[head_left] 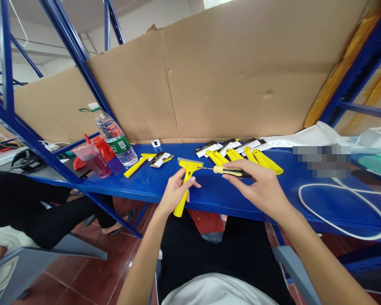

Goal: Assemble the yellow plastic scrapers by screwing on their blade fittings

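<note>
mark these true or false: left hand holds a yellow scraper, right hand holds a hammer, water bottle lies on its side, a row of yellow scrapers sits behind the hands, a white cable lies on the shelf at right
1. The left hand holds a yellow scraper. True.
2. The right hand holds a hammer. False: it holds a screwdriver, tip towards the scraper's head.
3. The water bottle lies on its side. False: it stands on the blue shelf.
4. A row of yellow scrapers lies behind the hands. True.
5. A white cable lies on the shelf at right. True.
</note>
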Demonstrator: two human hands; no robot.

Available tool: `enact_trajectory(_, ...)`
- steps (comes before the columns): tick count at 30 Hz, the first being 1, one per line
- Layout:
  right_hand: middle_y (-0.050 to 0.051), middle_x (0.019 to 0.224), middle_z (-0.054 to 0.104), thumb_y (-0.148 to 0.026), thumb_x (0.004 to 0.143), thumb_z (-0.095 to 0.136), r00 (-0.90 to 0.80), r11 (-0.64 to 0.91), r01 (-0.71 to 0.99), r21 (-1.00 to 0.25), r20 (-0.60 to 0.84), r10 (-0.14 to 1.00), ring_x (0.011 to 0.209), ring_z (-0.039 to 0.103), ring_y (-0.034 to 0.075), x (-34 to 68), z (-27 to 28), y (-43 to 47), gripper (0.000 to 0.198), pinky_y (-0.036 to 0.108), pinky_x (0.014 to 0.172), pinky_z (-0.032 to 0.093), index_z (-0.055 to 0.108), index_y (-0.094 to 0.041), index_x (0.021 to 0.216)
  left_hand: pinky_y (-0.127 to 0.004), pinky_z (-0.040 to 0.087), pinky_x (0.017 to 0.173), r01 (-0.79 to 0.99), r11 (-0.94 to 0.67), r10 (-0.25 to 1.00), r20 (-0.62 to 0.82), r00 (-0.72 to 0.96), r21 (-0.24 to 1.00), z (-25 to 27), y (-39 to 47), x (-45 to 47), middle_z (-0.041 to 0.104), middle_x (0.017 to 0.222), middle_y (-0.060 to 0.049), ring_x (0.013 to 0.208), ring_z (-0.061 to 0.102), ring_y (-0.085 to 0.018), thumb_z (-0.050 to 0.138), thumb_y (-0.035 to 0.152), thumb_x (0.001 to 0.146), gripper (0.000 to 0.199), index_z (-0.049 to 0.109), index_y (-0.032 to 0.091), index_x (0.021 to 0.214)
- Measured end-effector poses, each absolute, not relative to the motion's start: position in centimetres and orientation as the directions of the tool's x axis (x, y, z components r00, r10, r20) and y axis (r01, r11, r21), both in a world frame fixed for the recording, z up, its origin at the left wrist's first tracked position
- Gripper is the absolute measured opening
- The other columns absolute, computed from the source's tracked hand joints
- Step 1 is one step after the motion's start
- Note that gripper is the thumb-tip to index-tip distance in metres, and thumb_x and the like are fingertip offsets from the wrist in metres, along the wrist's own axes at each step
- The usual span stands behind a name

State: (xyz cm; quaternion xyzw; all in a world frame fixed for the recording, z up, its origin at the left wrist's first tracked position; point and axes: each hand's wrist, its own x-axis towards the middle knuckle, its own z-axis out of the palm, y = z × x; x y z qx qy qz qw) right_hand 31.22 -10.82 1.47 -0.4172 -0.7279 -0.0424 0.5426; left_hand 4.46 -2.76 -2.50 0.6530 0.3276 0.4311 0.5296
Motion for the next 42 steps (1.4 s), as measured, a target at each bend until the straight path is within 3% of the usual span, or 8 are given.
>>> enact_trajectory(4,0.009,0.12,0.087,-0.026,0.105,0.078,-0.058,0.594,0.703,-0.39,0.802,0.595,0.106,0.086,0.031,30.7,1.3,-10.8,0.017,0.043,0.093,0.069,0.078,-0.024,0.122,-0.025,0.046,0.043,-0.007,-0.215,0.882,0.197,0.429,0.977,-2.0,-3.0,4.4,0.086,0.098,-0.009,0.043,0.059,-0.01,0.082,0.06,0.099,0.047,0.064,0.019,0.113)
enact_trajectory(9,0.003,0.082,0.083,-0.034,0.11,0.072,-0.028,0.51,0.726,-0.462,0.721,0.693,0.063,0.079,0.024,30.9,1.2,-10.7,0.011,0.036,0.064,0.063,0.075,-0.024,0.106,-0.025,0.045,0.043,0.005,-0.204,0.888,0.183,0.421,0.979,-1.4,-3.3,4.6,0.084,0.09,-0.008,0.043,0.058,-0.01,0.083,0.061,0.096,0.048,0.063,0.019,0.108)
enact_trajectory(13,0.007,0.111,0.087,-0.028,0.108,0.073,-0.108,0.603,0.695,-0.392,0.771,0.627,0.096,0.085,0.029,30.9,1.1,-10.5,0.007,0.04,0.085,0.067,0.077,-0.025,0.113,-0.025,0.046,0.043,-0.014,-0.196,0.893,0.184,0.41,0.981,-1.6,-3.1,4.6,0.083,0.089,-0.007,0.044,0.059,-0.011,0.084,0.06,0.095,0.049,0.066,0.018,0.112)
enact_trajectory(16,0.008,0.117,0.085,-0.024,0.107,0.072,-0.13,0.63,0.675,-0.384,0.778,0.614,0.106,0.084,0.03,30.6,0.8,-10.6,0.01,0.042,0.093,0.066,0.075,-0.026,0.117,-0.025,0.048,0.045,-0.025,-0.191,0.892,0.184,0.412,0.981,-1.9,-2.9,4.6,0.083,0.091,-0.008,0.049,0.063,-0.012,0.082,0.059,0.097,0.047,0.065,0.018,0.112)
enact_trajectory(23,0.008,0.105,0.082,-0.036,0.106,0.072,-0.019,0.549,0.687,-0.475,0.744,0.668,0.098,0.08,0.03,29.5,2.2,-8.2,0.011,0.043,0.088,0.063,0.068,-0.026,0.107,-0.023,0.048,0.044,-0.092,-0.167,0.914,0.19,0.358,0.982,-2.3,-2.5,4.9,0.08,0.094,-0.008,0.062,0.07,-0.015,0.086,0.054,0.093,0.047,0.068,0.017,0.117)
enact_trajectory(30,0.005,0.101,0.082,-0.034,0.096,0.079,-0.235,0.705,0.421,-0.57,0.682,0.692,0.085,0.075,0.023,27.3,7.9,-1.2,0.018,0.04,0.082,0.059,0.065,-0.027,0.104,-0.019,0.044,0.042,-0.253,-0.082,0.95,0.152,0.272,0.964,-1.9,-1.9,5.0,0.074,0.141,-0.019,0.084,0.079,-0.019,0.092,0.042,0.086,0.046,0.073,0.016,0.118)
enact_trajectory(37,0.003,0.08,0.079,-0.066,0.093,0.085,-0.113,0.641,0.441,-0.628,0.67,0.734,0.07,0.063,0.021,27.0,6.6,1.9,0.045,0.036,0.068,0.047,0.062,-0.027,0.087,-0.02,0.046,0.044,-0.238,-0.062,0.962,0.122,0.245,0.969,-2.3,-1.5,4.8,0.074,0.138,-0.021,0.086,0.078,-0.021,0.093,0.04,0.086,0.045,0.07,0.015,0.114)
enact_trajectory(42,0.001,0.085,0.076,-0.058,0.093,0.086,-0.09,0.636,0.409,-0.654,0.665,0.742,0.072,0.059,0.019,28.5,4.9,2.1,0.038,0.034,0.068,0.044,0.067,-0.026,0.091,-0.019,0.044,0.043,-0.257,-0.085,0.968,0.142,0.208,0.963,-2.5,-1.3,4.9,0.075,0.136,-0.021,0.082,0.076,-0.019,0.09,0.041,0.088,0.043,0.07,0.015,0.115)
